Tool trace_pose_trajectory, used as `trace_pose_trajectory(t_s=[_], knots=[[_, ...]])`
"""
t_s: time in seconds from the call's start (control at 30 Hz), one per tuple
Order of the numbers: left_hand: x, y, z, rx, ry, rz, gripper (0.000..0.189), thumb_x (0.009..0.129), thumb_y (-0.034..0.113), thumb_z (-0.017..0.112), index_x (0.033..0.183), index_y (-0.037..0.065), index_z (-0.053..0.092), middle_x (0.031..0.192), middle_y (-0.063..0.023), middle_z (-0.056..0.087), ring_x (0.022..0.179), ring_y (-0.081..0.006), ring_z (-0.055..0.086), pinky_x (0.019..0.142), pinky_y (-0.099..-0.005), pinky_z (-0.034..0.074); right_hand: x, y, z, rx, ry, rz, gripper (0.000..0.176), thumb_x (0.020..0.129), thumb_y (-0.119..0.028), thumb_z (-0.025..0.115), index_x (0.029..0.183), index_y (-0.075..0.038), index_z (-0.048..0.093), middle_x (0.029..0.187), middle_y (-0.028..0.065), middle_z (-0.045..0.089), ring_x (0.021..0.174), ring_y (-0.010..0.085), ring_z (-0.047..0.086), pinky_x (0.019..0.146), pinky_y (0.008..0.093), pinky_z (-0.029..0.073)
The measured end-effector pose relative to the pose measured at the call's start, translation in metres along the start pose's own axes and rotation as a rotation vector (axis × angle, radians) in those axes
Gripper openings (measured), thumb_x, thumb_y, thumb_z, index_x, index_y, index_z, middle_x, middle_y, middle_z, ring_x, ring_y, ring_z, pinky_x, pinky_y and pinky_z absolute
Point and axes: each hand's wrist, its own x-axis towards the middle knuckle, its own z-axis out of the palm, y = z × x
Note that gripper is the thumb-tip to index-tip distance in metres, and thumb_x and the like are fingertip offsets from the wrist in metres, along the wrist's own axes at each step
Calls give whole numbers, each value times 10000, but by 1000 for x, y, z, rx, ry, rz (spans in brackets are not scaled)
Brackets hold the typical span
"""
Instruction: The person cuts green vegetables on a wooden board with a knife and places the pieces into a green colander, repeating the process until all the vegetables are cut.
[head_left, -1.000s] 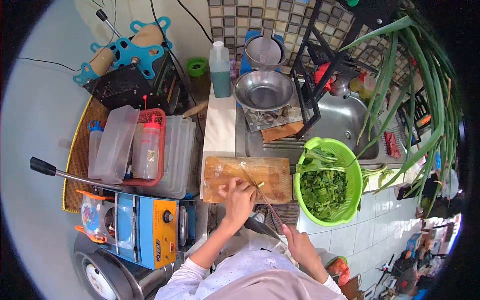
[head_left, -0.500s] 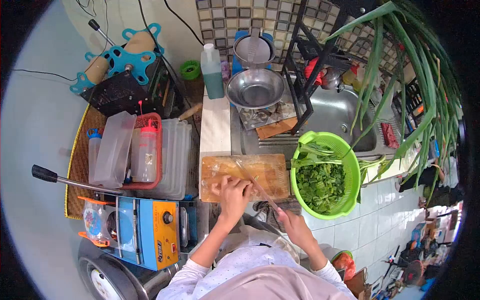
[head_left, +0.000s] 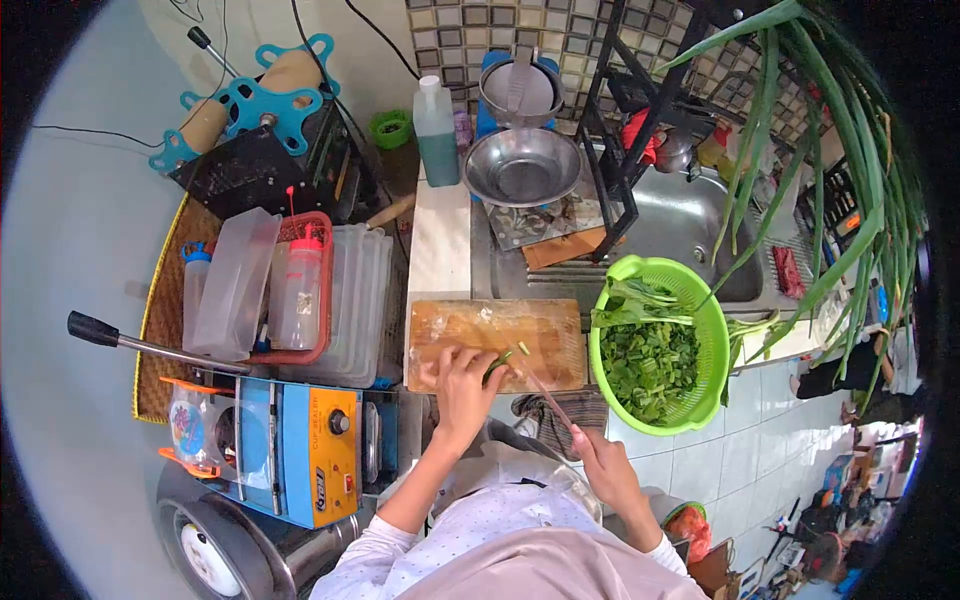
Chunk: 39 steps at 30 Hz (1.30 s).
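My left hand (head_left: 463, 388) is closed over the near part of a wooden cutting board (head_left: 455, 325). Its fingertips press on a short green vegetable piece (head_left: 496, 366), mostly covered by the fingers. A knife (head_left: 548, 396) is gripped in my right hand (head_left: 606, 466), just off the board's near edge. The blade slants up and left, its tip over the board close to the vegetable. One small pale green bit (head_left: 522, 348) lies by the tip. Right of the board, a lime green basket (head_left: 716, 375) holds chopped leafy greens (head_left: 655, 360) with some whole stalks on top.
Behind the board are a metal bowl (head_left: 523, 168), a bottle of green liquid (head_left: 436, 135) and a sink (head_left: 690, 215). Long green leaves (head_left: 860, 180) hang at the right. On the left stand a cup sealer (head_left: 325, 450) and a red tray (head_left: 318, 340) with bottles.
The knife blade has drawn back toward me and covers less of the board. The green piece and a small bit now show beside my left fingers. The whole view has shifted slightly.
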Motion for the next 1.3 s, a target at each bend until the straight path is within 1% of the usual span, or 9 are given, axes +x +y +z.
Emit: trace_pose_trajectory(t_s=[0.07,0.13,0.17,0.23,0.43,0.97,1.17,1.27,1.3], knots=[[-1,-2,2,3,6,8,187,707,165,753,854,58,710,849,-75,650,919,-289,523,820,-392,431,0,-4,0,-6,5,-43,443,992,-384,398,949,6,604,721,206,630,655,389,616,612,428,469],[-1,-4,4,3,-9,23,153,699,135,748,826,58,709,846,-73,649,912,-289,523,810,-391,431,1,-6,-1,-61,-84,10,372,985,-326,416,1020,-1,594,816,275,621,743,475,584,644,536,448],[-3,-7,7,5,-8,15,153,699,135,748,826,58,709,846,-73,649,912,-289,523,810,-391,431,1,-6,0,-64,-92,9,372,985,-326,416,1020,-1,594,816,275,621,743,475,584,644,536,448],[-3,-10,9,-60,-27,-18,100,728,166,720,818,124,711,861,-5,620,982,-253,500,836,-494,272,1,-4,2,-110,-100,15,407,988,-366,396,1026,-9,589,818,230,643,741,459,590,664,498,459],[-7,-8,11,-46,-15,1,75,732,127,709,798,92,707,848,-30,601,970,-277,496,842,-452,328,7,-4,-1,-203,-123,-35,405,987,-361,395,938,-5,582,714,293,599,684,485,578,621,562,447],[-3,-3,15,-57,14,-13,127,770,158,700,850,59,700,859,-77,591,969,-299,493,826,-413,420,12,8,-11,-37,-88,45,436,986,-375,400,956,14,596,756,278,598,765,477,577,631,505,438],[-2,3,8,50,80,-6,275,774,294,707,983,115,688,913,-26,596,993,-251,495,831,-479,296,5,0,-10,-38,-46,67,419,985,-365,411,953,11,593,769,279,601,770,481,576,632,500,442],[-5,4,-6,53,114,-37,328,761,261,726,1044,101,688,967,-45,619,964,-268,511,833,-408,361,3,-6,-9,-33,-80,96,412,985,-365,412,956,6,588,773,280,601,770,482,576,631,498,443],[-8,2,-9,72,88,-36,312,750,249,732,1025,105,694,956,-37,622,967,-263,511,835,-404,354,1,-8,-8,-49,-82,86,414,991,-360,407,914,5,587,712,239,590,700,417,586,606,451,439]])
